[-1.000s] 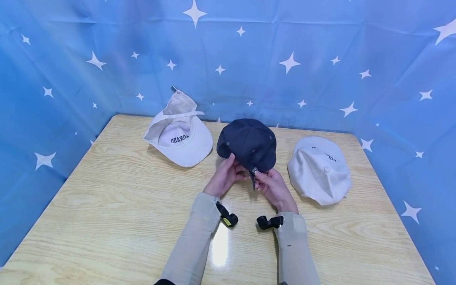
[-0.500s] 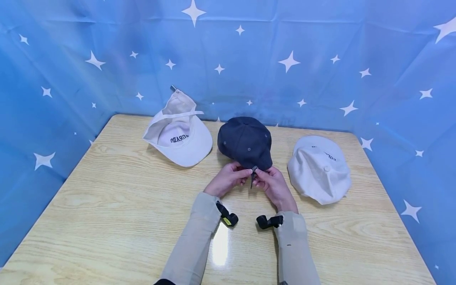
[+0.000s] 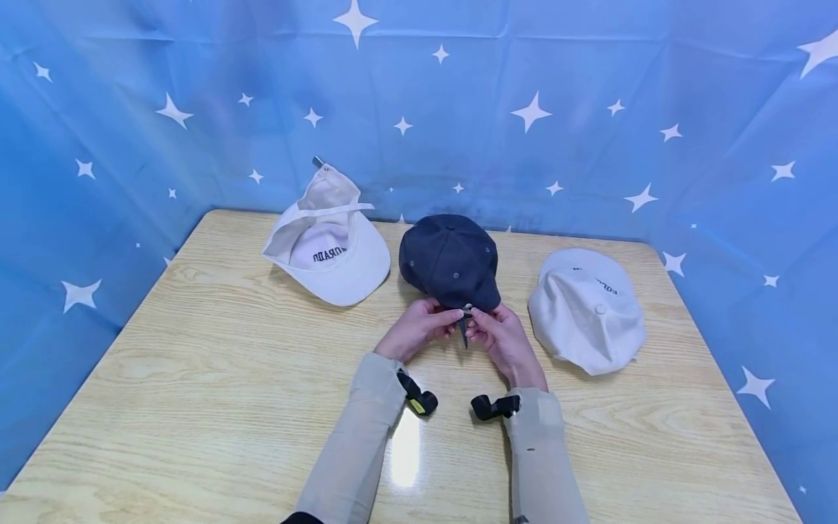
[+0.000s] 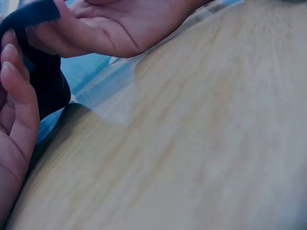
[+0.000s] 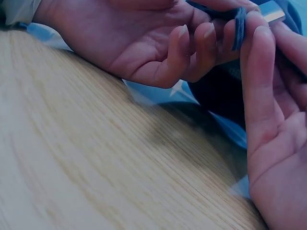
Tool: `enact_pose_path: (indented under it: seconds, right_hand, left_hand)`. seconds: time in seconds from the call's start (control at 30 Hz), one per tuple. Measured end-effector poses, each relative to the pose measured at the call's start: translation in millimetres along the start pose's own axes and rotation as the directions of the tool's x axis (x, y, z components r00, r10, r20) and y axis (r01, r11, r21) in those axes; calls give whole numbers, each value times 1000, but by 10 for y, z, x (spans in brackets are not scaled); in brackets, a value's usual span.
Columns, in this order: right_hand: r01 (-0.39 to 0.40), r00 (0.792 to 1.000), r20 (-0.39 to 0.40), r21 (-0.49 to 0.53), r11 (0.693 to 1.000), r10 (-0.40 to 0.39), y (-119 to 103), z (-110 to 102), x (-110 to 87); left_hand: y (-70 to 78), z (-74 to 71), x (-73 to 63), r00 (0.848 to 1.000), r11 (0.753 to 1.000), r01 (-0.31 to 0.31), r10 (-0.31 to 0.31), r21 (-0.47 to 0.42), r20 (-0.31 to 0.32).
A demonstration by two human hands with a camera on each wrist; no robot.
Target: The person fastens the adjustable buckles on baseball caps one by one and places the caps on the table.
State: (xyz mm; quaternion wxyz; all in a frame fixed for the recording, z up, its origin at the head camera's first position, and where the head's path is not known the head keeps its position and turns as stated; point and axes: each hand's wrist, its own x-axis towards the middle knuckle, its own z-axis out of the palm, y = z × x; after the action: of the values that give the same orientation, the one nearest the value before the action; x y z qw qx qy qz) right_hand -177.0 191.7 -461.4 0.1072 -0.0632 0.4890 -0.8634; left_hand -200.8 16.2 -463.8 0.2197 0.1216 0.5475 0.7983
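Observation:
A dark navy baseball cap (image 3: pixel 448 255) sits crown up in the middle of the table, its back toward me. My left hand (image 3: pixel 419 329) pinches the back strap at the buckle from the left. From the right, my right hand (image 3: pixel 505 338) grips the same spot, so both thumbs meet there. A loose strap end (image 3: pixel 464 336) hangs down between the hands. The right wrist view shows the shiny metal buckle (image 5: pixel 272 12) by the fingertips, with the strap end (image 5: pixel 239 28) near it. The cap's brim is hidden in the head view.
A white cap (image 3: pixel 356 266) lies at the back left, its inside showing and its strap undone. At the right is another off-white cap (image 3: pixel 589 313), crown up and slumped. The wooden table (image 3: pixel 216 393) meets a blue star-patterned cloth (image 3: pixel 458 102) behind.
My left hand has shifted from the cap's edge to the buckle, its thumb now beside the right thumb. The navy cap has moved slightly left. The right hand stays nearly in place.

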Motion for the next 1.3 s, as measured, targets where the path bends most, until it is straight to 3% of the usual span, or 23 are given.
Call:
enact_pose_path:
  seconds: [0.23, 0.33, 0.43, 0.53, 0.7, 0.77, 1.0, 1.13, 1.3]
  right_hand:
    - [-6, 1000, 8, 58, 998, 6, -10, -22, -6]
    - [22, 1000, -1, 151, 988, -22, -20, -39, -8]
    - [54, 998, 3, 278, 959, -57, -28, -65, -13]
    - [44, 997, 43, 438, 898, -69, -34, -103, -29]
    - [-120, 983, 181, 688, 716, -10, -43, -171, -62]
    - [-166, 976, 216, 706, 688, 14, -44, -179, -58]
    - [-150, 984, 171, 666, 731, 46, -16, -89, -17]
    - [-129, 989, 136, 666, 735, 50, 12, -4, -4]
    - [-107, 993, 113, 652, 750, 44, 52, 74, 9]
  left_hand:
    - [-12, -4, 6, 1000, 1000, 2, -2, 4, 1]
    - [-15, -10, 6, 999, 1000, -19, 19, -5, 29]
    - [-18, -20, 8, 996, 999, -47, 49, -25, 69]
    - [-23, -33, 9, 993, 996, -65, 71, -59, 97]
    - [-13, -61, -2, 988, 983, -91, 109, -160, 111]
    - [-1, -72, -7, 984, 973, -113, 138, -202, 113]
    - [53, -78, -3, 975, 940, -203, 220, -276, 32]
    - [68, -73, 3, 973, 931, -228, 230, -286, -25]
    - [66, -67, 15, 972, 928, -234, 234, -291, -36]
